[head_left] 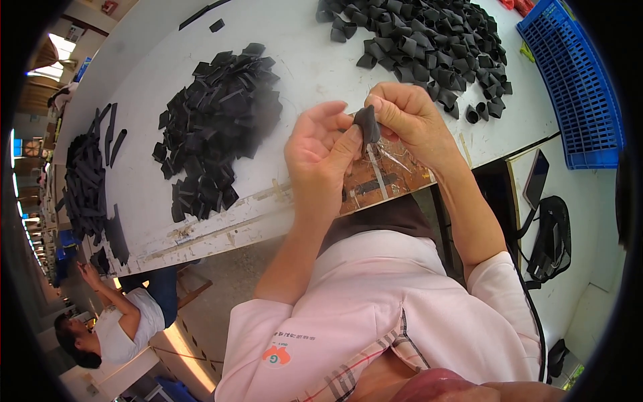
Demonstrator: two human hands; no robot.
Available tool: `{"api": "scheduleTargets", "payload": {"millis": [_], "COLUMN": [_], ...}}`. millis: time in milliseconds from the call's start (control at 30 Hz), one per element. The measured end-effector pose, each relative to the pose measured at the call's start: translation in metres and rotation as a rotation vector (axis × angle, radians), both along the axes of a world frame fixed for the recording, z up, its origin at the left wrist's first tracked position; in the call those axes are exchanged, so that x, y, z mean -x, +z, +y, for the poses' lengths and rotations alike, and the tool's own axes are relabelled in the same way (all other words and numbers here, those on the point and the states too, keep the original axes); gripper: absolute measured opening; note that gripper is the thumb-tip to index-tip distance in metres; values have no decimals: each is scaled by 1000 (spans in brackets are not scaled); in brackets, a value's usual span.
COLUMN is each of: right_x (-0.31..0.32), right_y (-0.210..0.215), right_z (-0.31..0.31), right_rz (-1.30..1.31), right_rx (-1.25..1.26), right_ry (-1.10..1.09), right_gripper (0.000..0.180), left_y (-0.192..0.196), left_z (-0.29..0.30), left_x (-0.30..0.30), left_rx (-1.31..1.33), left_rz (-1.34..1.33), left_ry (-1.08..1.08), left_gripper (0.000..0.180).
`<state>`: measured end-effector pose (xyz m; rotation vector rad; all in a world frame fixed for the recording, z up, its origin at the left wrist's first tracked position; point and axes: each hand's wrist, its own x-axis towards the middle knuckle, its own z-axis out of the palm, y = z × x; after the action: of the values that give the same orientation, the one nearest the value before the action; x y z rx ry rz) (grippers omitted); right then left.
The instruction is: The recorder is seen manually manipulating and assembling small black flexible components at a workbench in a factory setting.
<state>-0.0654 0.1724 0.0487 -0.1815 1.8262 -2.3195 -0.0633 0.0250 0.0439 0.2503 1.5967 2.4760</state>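
Both my hands hold one small black fabric piece point(367, 125) above the near edge of the white table point(147, 194). My left hand point(320, 153) pinches its lower side with the thumb. From the right, my right hand point(410, 115) grips its top between thumb and fingers. A thin clear thread hangs below the piece. A heap of flat black fabric pieces point(218, 124) lies to the left of my hands. Beyond my right hand spreads a pile of folded black loops point(429, 47).
Long black strips point(87, 181) lie at the table's left end. A blue plastic crate point(576, 80) stands at the right. A dark phone point(536, 177) and a black bag point(552, 234) rest on a lower surface. Another person point(117, 321) sits at lower left.
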Motion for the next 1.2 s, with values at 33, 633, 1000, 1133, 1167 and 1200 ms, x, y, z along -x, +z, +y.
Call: {"api": "scheduleTargets", "payload": {"millis": [33, 633, 1000, 1133, 1167, 1200], "right_x": [-4, -22, -21, -18, -18, -17], "right_y": [5, 17, 10, 5, 6, 6], "right_z": [-3, -19, -17, -13, -13, -13], "right_rz": [146, 815, 718, 678, 661, 644], "right_rx": [-247, -855, -731, -713, -707, -701], "right_ry": [-192, -557, -482, -471, -455, -440], "right_gripper": [27, 13, 9, 9, 8, 8], "left_y": [0, 3, -4, -5, -3, 1], "left_z": [2, -3, -11, -9, -7, -6], "left_x": [0, 3, 1, 7, 11, 14], "left_rx": [66, -248, -73, -27, 23, 74], "left_rz": [184, 100, 141, 195, 290, 385], "left_ry": [85, 221, 216, 104, 96, 88], "left_gripper": [31, 11, 11, 14, 17, 21]}}
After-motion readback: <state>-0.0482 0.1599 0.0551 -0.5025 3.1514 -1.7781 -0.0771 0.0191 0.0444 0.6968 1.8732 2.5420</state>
